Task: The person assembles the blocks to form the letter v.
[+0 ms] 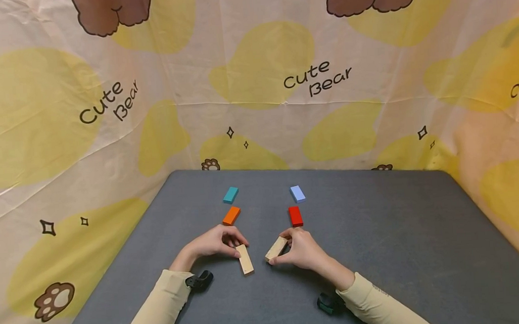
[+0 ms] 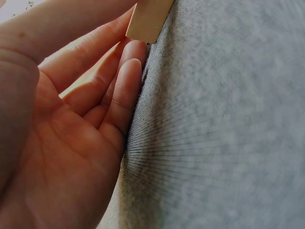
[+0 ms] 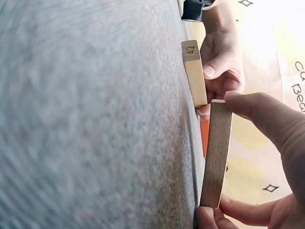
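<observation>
My left hand (image 1: 214,241) has thumb and fingers around the far end of a plain wooden block (image 1: 245,260), whose near end points towards me. In the right wrist view, that block (image 3: 194,78) shows "42" on its end and lies at or very close to the tabletop. With thumb and fingers at opposite ends, my right hand (image 1: 307,251) pinches a second plain wooden block (image 3: 217,152). It slants, its far end to the right, apart from the first block. Whether it touches the table I cannot tell.
Beyond my left hand lie an orange block (image 1: 231,215) and a teal block (image 1: 231,195). Beyond my right hand are a red block (image 1: 295,216) and a light blue block (image 1: 297,194). A printed cloth (image 1: 254,83) hangs behind the grey table (image 1: 379,224).
</observation>
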Motion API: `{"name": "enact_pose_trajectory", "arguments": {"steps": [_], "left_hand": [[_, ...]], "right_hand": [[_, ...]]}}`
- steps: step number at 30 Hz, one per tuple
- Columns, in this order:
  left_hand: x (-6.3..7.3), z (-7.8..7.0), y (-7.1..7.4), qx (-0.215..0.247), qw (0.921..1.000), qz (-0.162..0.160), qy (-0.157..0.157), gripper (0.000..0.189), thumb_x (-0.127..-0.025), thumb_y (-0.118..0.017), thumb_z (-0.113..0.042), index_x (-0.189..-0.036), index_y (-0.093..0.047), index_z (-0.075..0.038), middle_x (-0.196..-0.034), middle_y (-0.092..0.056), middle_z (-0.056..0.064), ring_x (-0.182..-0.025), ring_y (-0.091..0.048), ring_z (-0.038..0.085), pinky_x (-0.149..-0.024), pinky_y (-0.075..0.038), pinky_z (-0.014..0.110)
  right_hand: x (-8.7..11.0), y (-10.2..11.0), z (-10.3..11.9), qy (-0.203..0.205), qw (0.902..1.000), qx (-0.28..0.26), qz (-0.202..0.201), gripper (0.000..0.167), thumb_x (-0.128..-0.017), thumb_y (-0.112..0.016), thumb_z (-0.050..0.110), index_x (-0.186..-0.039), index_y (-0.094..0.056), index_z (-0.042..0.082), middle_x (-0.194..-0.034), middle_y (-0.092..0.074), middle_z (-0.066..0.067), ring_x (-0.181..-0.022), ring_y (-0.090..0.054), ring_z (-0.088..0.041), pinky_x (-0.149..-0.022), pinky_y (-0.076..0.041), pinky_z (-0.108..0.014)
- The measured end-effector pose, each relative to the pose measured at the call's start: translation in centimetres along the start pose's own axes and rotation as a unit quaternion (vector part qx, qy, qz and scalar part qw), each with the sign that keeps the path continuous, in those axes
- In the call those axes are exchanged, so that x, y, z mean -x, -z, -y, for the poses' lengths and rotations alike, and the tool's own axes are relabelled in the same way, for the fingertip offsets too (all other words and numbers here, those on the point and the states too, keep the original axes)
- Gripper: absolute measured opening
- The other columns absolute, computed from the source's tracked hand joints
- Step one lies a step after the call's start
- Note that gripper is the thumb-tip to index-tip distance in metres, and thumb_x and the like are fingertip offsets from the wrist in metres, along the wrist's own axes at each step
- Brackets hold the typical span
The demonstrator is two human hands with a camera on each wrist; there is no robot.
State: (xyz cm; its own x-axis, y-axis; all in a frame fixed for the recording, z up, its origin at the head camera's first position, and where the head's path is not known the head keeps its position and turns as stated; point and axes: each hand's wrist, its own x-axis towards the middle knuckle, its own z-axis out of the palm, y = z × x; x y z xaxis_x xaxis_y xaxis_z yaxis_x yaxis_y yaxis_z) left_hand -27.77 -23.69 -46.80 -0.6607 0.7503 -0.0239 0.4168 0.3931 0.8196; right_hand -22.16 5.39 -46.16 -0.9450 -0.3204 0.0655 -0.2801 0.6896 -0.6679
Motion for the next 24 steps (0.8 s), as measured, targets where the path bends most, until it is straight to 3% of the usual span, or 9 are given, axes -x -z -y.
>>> {"name": "enact_pose_trajectory", "arguments": {"steps": [24], "left_hand": [[0.01,-0.08,0.05,0.009,0.9999,0.003,-0.002,0.031,-0.080,-0.076,-0.021,-0.111,-0.069,-0.017,-0.105,-0.066,0.001,-0.083,-0.058,0.012,-0.075,-0.050,0.024]], "right_hand": [[0.20,-0.72,0.93,0.018,0.9994,0.015,0.027,0.074,-0.061,-0.084,0.052,-0.112,-0.063,0.003,-0.097,-0.060,-0.004,-0.084,-0.052,-0.013,-0.072,-0.046,-0.028]]}}
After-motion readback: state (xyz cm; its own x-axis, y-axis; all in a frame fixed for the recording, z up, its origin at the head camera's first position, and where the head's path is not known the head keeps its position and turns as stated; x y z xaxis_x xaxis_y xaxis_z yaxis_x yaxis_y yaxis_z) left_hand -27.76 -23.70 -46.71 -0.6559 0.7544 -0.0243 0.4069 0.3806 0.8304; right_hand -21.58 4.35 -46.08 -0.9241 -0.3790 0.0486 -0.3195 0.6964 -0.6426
